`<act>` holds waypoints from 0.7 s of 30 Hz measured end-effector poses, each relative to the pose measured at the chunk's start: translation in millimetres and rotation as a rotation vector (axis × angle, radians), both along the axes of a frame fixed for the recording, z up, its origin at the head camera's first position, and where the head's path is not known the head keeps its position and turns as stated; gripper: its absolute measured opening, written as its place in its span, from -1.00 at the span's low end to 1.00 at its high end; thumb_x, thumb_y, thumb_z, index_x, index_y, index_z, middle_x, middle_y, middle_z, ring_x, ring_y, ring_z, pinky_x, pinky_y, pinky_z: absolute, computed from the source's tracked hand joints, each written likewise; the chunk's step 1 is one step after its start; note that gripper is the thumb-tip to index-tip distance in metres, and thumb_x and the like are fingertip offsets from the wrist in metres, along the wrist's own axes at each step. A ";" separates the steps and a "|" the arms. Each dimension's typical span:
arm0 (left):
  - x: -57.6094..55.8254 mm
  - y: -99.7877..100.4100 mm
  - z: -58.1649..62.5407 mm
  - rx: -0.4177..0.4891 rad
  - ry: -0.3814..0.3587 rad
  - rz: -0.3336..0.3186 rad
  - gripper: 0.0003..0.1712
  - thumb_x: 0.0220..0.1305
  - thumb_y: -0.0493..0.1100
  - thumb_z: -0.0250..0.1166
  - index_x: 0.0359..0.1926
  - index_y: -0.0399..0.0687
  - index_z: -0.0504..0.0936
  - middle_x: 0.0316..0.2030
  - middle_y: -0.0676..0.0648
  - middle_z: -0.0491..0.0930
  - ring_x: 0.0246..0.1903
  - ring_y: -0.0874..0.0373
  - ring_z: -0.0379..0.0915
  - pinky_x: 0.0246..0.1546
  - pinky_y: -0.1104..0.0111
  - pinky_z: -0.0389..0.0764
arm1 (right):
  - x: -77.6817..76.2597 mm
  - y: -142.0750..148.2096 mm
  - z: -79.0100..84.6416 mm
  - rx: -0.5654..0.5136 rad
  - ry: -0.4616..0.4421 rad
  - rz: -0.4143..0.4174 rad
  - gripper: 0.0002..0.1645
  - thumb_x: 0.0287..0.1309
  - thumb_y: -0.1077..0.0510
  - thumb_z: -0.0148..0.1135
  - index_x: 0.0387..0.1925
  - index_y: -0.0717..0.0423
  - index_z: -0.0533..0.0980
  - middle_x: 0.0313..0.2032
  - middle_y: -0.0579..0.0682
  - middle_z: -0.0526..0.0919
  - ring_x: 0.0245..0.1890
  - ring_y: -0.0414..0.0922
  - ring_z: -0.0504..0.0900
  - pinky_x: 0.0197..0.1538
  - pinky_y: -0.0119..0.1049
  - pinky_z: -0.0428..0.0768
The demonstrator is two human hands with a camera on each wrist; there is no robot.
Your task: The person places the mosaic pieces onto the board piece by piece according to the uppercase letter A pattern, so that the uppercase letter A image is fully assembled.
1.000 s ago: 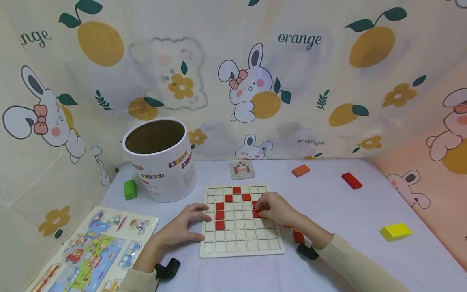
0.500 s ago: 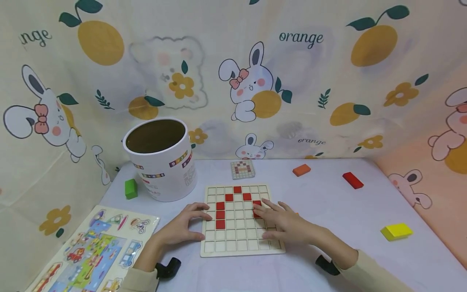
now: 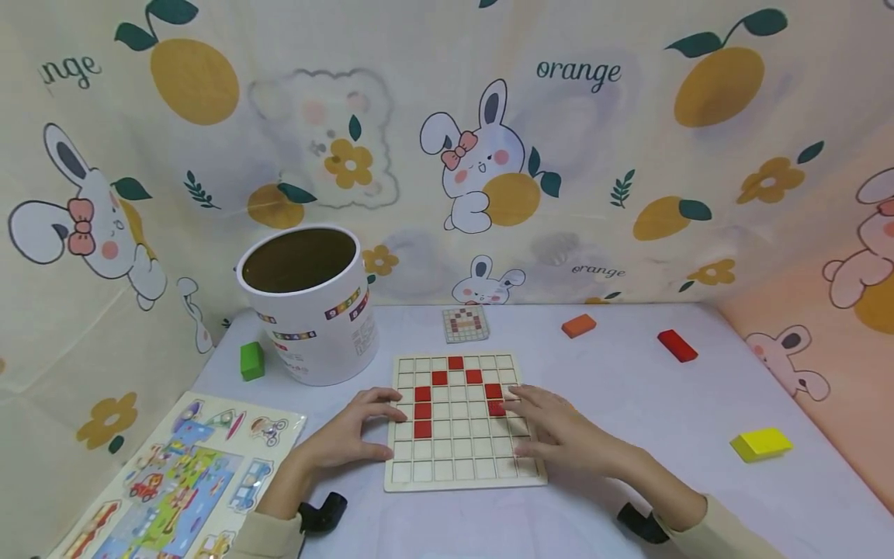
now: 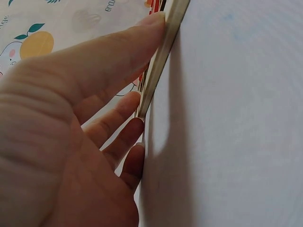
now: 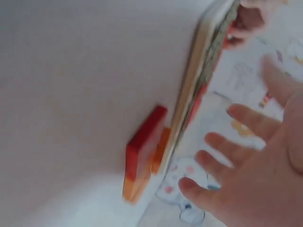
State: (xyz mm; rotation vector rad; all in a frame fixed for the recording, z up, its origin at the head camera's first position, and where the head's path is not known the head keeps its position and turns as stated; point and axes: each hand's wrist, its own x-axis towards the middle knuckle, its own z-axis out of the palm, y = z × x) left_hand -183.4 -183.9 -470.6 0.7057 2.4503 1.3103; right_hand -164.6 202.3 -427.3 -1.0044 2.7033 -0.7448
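1. Bucket [image 3: 321, 341] stands at ten o'clock from the grid board [image 3: 461, 472], a green block [image 3: 252, 361] between nine and ten, a picture puzzle [image 3: 188, 481] just below nine.
2. Small pattern card [image 3: 466, 324] lies at twelve, an orange block [image 3: 579, 326] near two, a long red block [image 3: 677, 345] past two, a yellow block [image 3: 761, 445] at three.
3. Red tiles [image 3: 422, 411], eight visible, sit on the board. At nine, the left hand [image 3: 342, 431] touches its edge, fingers loosely bent. At three, the right hand [image 3: 573, 436], fingers spread, blocks part of that side.
4. White cloth [image 3: 454, 528] covers the table; a rabbit-and-orange printed backdrop [image 3: 601, 155] rises behind.
5. Right wrist view, blurred, shows another red piece [image 5: 144, 149] against orange pieces [image 5: 132, 190] beside the board, hidden from the head view.
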 end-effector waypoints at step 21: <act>-0.5 0.9 -0.6 -0.010 0.018 -0.003 -0.50 0.01 -0.05 0.53 0.04 0.13 0.68 0.38 -0.05 0.28 0.44 -0.15 -0.03 0.37 -0.32 -0.04 | 13.2 48.4 1.6 0.008 -0.080 -0.157 -0.70 -0.09 0.30 0.54 -0.37 -0.04 0.58 -0.50 -0.30 0.48 -0.47 -0.30 0.41 -0.44 -0.41 0.46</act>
